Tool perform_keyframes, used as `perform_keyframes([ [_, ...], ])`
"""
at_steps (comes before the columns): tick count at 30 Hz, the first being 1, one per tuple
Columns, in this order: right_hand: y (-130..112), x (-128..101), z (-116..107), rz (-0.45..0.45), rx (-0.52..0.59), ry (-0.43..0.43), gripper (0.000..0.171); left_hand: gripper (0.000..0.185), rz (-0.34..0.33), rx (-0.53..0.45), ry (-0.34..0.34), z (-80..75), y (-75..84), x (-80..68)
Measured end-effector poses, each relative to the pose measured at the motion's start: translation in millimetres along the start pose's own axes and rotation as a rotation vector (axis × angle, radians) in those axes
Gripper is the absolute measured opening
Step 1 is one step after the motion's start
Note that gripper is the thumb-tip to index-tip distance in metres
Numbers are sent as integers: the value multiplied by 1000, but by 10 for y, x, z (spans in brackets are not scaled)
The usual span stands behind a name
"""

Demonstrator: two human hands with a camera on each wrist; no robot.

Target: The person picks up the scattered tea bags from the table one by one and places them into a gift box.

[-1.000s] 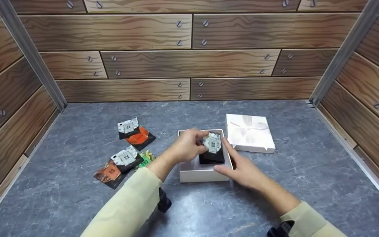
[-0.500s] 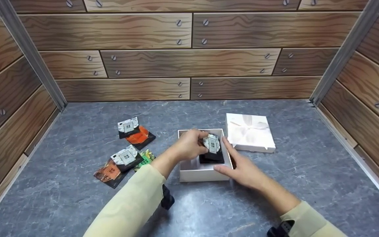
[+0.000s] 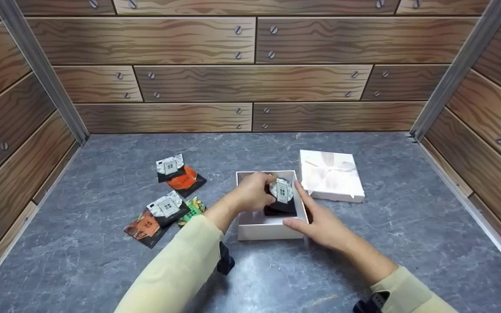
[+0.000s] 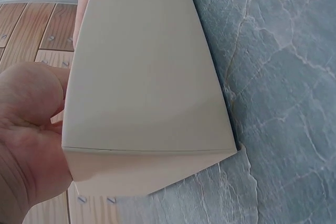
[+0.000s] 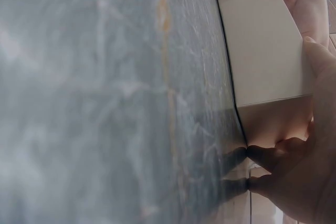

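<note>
An open white box (image 3: 259, 230) sits mid-counter. My left hand (image 3: 250, 194) reaches into it from the left and pinches a small black packet with a silver-grey label (image 3: 281, 193), tilted inside the box. My right hand (image 3: 320, 219) lies against the box's right wall with fingers straight, thumb at the front corner. The left wrist view shows the box's outer wall (image 4: 147, 82) close to my palm (image 4: 26, 145). In the right wrist view the box wall (image 5: 262, 51) stands beside my fingers (image 5: 283, 177) on the counter.
The white lid with a ribbon (image 3: 331, 175) lies just right of the box. Several packets, black, orange and green (image 3: 163, 208), are scattered to the left, with two more (image 3: 176, 174) behind them. Wood-patterned walls (image 3: 250, 69) close in the grey marble counter (image 3: 407, 226).
My left hand has lowered the black packet a little deeper into the box. The right hand has stayed against the box's side.
</note>
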State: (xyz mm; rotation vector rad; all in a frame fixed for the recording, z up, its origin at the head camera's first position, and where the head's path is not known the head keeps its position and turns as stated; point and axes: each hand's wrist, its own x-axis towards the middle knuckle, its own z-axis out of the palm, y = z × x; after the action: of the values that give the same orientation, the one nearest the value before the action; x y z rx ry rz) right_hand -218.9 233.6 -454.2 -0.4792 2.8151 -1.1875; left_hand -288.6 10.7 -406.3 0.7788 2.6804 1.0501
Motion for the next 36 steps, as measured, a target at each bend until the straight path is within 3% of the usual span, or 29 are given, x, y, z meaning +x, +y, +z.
perform_keyframes([
  [8,3,6,1,-4,-7,5,100,23,17,56,17,7,0,11],
  [12,7,3,8,-3,-11,8,100,20,5,71,18,8,3,-2],
  [19,12,-4,13,10,-11,0,101,66,-71,57,-46,-76,67,-60],
  [26,13,-8,0,5,-16,3,100,71,-88,36,-66,-286,116,-156],
  [36,11,4,-13,-1,-29,1,100,73,-99,-143,44,-824,26,-562],
])
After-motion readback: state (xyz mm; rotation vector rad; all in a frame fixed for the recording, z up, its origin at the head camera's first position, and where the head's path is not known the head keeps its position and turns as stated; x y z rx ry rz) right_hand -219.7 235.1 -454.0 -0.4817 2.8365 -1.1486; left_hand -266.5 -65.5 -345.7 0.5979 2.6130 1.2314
